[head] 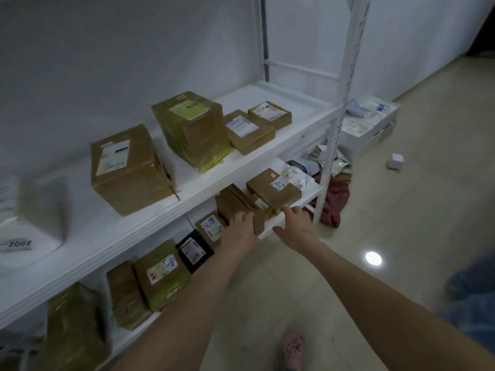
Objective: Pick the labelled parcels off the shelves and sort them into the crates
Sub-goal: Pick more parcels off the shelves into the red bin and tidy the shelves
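Both my arms reach to the lower white shelf [292,214]. My left hand [239,231] rests on a brown taped parcel [235,203] at the shelf's front edge, its fingers curled over the near side. My right hand [297,228] is just right of that parcel with its fingers spread, the fingertips touching a small brown packet [263,206]. Behind lies a flat brown parcel with a white label [273,187]. The upper shelf [187,183] carries several labelled brown parcels, among them a large box [128,170] and a yellow-taped box [192,127].
More parcels stand lower left, including a black one [194,251] and a brown one with a handwritten label [211,227]. A white shelf post [334,135] rises at the right. White foam trays [367,124], a red cloth [334,199] and a small white box [396,161] lie on the tiled floor.
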`<state>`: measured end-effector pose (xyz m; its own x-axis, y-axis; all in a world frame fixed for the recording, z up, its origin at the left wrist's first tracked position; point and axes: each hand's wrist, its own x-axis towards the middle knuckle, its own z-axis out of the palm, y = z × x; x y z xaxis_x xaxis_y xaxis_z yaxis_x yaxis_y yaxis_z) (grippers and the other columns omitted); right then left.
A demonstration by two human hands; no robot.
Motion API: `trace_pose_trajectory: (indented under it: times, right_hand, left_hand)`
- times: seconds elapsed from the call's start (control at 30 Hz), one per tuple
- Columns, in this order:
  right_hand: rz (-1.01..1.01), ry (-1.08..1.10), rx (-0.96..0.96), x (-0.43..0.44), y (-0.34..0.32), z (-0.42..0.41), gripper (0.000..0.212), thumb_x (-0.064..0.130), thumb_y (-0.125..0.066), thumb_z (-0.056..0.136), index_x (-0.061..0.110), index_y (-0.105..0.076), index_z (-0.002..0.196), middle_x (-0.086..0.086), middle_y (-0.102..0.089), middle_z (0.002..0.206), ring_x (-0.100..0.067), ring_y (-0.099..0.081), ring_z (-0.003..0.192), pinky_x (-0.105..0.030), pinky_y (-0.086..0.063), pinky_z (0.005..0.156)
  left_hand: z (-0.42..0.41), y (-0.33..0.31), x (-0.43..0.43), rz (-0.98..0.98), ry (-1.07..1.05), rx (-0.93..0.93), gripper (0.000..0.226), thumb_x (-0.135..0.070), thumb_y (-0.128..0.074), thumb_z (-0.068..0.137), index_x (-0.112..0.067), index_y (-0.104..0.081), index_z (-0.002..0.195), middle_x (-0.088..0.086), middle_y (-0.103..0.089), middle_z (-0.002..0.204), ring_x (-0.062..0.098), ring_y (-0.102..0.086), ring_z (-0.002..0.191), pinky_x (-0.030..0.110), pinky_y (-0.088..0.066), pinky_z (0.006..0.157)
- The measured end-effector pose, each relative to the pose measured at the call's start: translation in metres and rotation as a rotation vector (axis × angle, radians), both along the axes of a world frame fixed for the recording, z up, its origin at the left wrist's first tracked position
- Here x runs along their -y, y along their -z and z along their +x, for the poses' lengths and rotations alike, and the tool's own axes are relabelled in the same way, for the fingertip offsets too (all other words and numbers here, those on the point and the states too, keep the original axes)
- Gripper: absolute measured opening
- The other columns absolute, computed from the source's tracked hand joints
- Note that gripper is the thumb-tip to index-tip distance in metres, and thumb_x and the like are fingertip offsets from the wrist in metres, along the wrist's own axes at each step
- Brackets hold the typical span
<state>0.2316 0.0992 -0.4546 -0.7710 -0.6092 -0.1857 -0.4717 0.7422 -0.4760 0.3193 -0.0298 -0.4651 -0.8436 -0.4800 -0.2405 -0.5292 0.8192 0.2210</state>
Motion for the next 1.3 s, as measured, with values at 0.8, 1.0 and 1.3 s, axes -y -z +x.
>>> trace_pose_trajectory:
  times: [0.8,1.0,1.3]
  right_hand:
    - [0.16,-0.101,0.01,0.01,0.1,-0.381,0.055,0.038,-0.052,0.092,0.019,-0.035,0.141,-0.01,-0.038,0.142,-0.031,-0.033,0.132,-0.043,-0.039,0.102]
    - [0.171,-0.295,0.064,0.007,0.16,-0.46,0.061,0.036,-0.054,0.093,0.019,-0.029,0.146,-0.009,-0.034,0.145,-0.029,-0.03,0.134,-0.04,-0.034,0.107]
    - [0.217,-0.458,0.074,0.031,0.25,-0.528,0.063,0.035,-0.052,0.094,0.019,-0.024,0.148,-0.009,-0.033,0.145,-0.031,-0.032,0.132,-0.041,-0.036,0.104]
  left_hand:
    - [-0.379,0.089,-0.019,0.048,-0.086,0.079,0.069,-0.026,-0.064,0.084,-0.02,-0.03,0.143,0.005,-0.03,0.147,0.026,-0.039,0.13,0.04,-0.044,0.099]
    - [-0.447,0.141,-0.036,0.129,-0.295,0.098,0.065,-0.025,-0.061,0.087,-0.017,-0.03,0.144,0.006,-0.03,0.147,0.026,-0.037,0.132,0.038,-0.042,0.098]
    - [-0.499,0.218,-0.04,0.155,-0.459,0.101,0.062,-0.022,-0.053,0.092,-0.021,-0.025,0.147,-0.001,-0.023,0.154,0.023,-0.039,0.133,0.037,-0.043,0.097]
